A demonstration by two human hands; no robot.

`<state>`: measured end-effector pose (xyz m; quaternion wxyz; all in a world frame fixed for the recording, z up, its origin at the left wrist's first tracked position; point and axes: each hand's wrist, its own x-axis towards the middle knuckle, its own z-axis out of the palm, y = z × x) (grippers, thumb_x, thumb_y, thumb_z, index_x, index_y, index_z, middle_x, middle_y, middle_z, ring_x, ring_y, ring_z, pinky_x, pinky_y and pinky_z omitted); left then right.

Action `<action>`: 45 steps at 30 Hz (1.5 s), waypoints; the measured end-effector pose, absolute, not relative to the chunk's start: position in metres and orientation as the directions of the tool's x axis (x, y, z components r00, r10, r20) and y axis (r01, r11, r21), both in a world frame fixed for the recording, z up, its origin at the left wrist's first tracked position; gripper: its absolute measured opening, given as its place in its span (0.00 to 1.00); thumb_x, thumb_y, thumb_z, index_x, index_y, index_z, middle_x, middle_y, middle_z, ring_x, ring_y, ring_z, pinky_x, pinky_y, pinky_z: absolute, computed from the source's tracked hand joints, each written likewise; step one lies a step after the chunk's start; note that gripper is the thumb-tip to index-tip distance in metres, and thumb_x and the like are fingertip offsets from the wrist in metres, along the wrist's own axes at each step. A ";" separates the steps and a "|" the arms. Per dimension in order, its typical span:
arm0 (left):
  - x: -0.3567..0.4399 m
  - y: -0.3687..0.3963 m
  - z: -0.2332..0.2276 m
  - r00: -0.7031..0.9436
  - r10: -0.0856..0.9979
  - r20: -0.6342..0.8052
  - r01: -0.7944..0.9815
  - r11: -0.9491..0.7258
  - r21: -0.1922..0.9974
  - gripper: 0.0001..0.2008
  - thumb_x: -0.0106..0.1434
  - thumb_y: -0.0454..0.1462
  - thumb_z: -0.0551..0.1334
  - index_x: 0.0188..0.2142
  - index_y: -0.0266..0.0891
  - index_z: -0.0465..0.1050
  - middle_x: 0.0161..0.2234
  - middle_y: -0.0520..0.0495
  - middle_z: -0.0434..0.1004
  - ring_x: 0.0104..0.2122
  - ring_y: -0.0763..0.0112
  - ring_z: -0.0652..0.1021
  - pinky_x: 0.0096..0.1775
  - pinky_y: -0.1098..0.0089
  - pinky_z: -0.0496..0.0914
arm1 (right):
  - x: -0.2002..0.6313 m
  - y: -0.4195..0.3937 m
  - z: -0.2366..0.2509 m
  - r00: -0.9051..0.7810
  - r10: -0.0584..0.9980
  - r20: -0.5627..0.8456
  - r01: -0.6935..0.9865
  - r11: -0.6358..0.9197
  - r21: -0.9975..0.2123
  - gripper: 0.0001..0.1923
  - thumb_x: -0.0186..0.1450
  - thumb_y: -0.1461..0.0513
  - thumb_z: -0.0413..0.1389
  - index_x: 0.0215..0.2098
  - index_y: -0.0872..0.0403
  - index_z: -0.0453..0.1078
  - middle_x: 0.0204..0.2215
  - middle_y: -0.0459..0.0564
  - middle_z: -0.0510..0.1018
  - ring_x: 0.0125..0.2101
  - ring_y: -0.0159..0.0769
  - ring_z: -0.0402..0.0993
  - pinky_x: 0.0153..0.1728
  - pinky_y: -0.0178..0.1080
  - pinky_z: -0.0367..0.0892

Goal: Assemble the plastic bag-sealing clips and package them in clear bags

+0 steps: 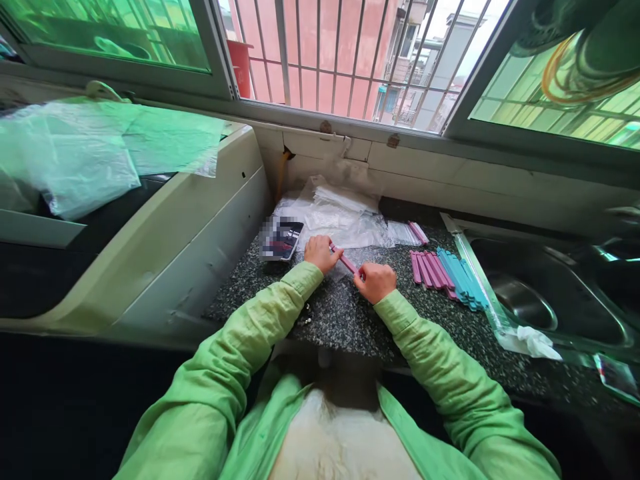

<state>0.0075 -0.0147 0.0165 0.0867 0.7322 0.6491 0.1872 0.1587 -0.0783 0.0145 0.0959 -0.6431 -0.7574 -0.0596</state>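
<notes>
Between my two hands stretches one slim pink plastic strip [346,262], slanting down to the right above the speckled counter. My left hand [321,254] pinches its upper left end. The lower right end is gripped by my right hand [377,282], whose curled fingers hide that tip. To the right lies a row of similar pink strips [430,271], with blue strips [461,279] right beside it. Behind my hands, clear plastic bags [340,217] are heaped against the wall. A small clear packet [401,233] with pink strips at its end lies to their right.
A phone [289,239] rests left of my left hand. Tiny shiny bits [307,317] lie near the counter's front [345,330]. A white machine [200,233] borders the left. On the right are a metal sink [530,300] and a crumpled white tissue [537,341].
</notes>
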 end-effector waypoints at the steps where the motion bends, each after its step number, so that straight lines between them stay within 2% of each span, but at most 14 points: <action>1: 0.006 -0.017 0.015 0.085 0.983 0.164 0.921 -0.140 0.364 0.15 0.57 0.47 0.55 0.37 0.40 0.66 0.42 0.42 0.69 0.46 0.60 0.67 0.47 0.64 0.60 | 0.159 -0.079 0.012 -0.164 0.960 0.228 0.983 0.178 -0.039 0.14 0.60 0.57 0.47 0.29 0.55 0.72 0.27 0.50 0.77 0.31 0.34 0.71 0.31 0.36 0.50; 7: 0.001 -0.023 0.011 0.097 0.981 0.167 0.908 -0.156 0.388 0.13 0.56 0.47 0.57 0.35 0.40 0.65 0.40 0.43 0.70 0.44 0.61 0.68 0.45 0.65 0.61 | 0.162 -0.083 0.002 -0.237 0.923 0.303 0.963 0.264 -0.050 0.12 0.59 0.58 0.49 0.26 0.55 0.71 0.25 0.48 0.77 0.29 0.32 0.70 0.31 0.36 0.48; 13: -0.004 -0.017 0.008 0.143 0.977 0.159 0.851 -0.204 0.485 0.12 0.54 0.45 0.58 0.30 0.39 0.63 0.32 0.45 0.70 0.37 0.64 0.70 0.40 0.66 0.62 | 0.169 -0.080 -0.003 -0.291 0.851 0.437 0.939 0.341 -0.039 0.09 0.57 0.59 0.52 0.22 0.55 0.69 0.21 0.46 0.74 0.25 0.31 0.67 0.29 0.37 0.47; 20: -0.012 -0.009 0.006 0.179 0.976 0.121 0.766 -0.215 0.606 0.11 0.52 0.44 0.59 0.24 0.40 0.61 0.23 0.51 0.65 0.28 0.70 0.68 0.32 0.70 0.60 | 0.174 -0.079 -0.002 -0.336 0.770 0.543 0.911 0.412 -0.021 0.08 0.57 0.60 0.53 0.22 0.54 0.68 0.19 0.45 0.73 0.23 0.30 0.65 0.29 0.36 0.47; 30: -0.017 -0.006 0.011 0.196 0.980 -0.039 0.642 -0.098 0.761 0.15 0.51 0.44 0.58 0.17 0.39 0.59 0.14 0.57 0.56 0.20 0.76 0.61 0.25 0.72 0.53 | 0.177 -0.078 -0.001 -0.355 0.735 0.578 0.885 0.463 -0.045 0.08 0.59 0.60 0.52 0.24 0.54 0.68 0.20 0.44 0.74 0.24 0.30 0.66 0.29 0.36 0.49; 37: -0.018 -0.004 0.010 0.235 0.971 -0.047 0.406 -0.054 0.912 0.14 0.50 0.42 0.58 0.16 0.36 0.62 0.13 0.58 0.54 0.19 0.79 0.58 0.25 0.73 0.52 | 0.177 -0.079 0.003 -0.333 0.730 0.597 0.890 0.452 -0.056 0.08 0.59 0.60 0.53 0.24 0.54 0.68 0.20 0.44 0.73 0.24 0.30 0.66 0.29 0.36 0.49; 40: -0.017 -0.004 0.011 0.224 0.973 -0.048 0.340 -0.032 0.940 0.13 0.49 0.41 0.58 0.16 0.36 0.62 0.14 0.58 0.54 0.19 0.79 0.58 0.25 0.73 0.52 | 0.178 -0.079 0.005 -0.324 0.727 0.605 0.893 0.446 -0.058 0.08 0.58 0.59 0.53 0.24 0.54 0.68 0.20 0.44 0.73 0.24 0.31 0.66 0.29 0.36 0.50; 45: -0.010 -0.010 0.013 0.224 0.973 -0.046 0.320 -0.029 0.947 0.13 0.49 0.41 0.58 0.15 0.36 0.61 0.13 0.58 0.53 0.18 0.80 0.56 0.25 0.73 0.51 | 0.176 -0.079 0.008 -0.272 0.714 0.645 0.902 0.423 -0.087 0.10 0.60 0.55 0.53 0.31 0.54 0.70 0.24 0.46 0.75 0.28 0.32 0.67 0.30 0.37 0.52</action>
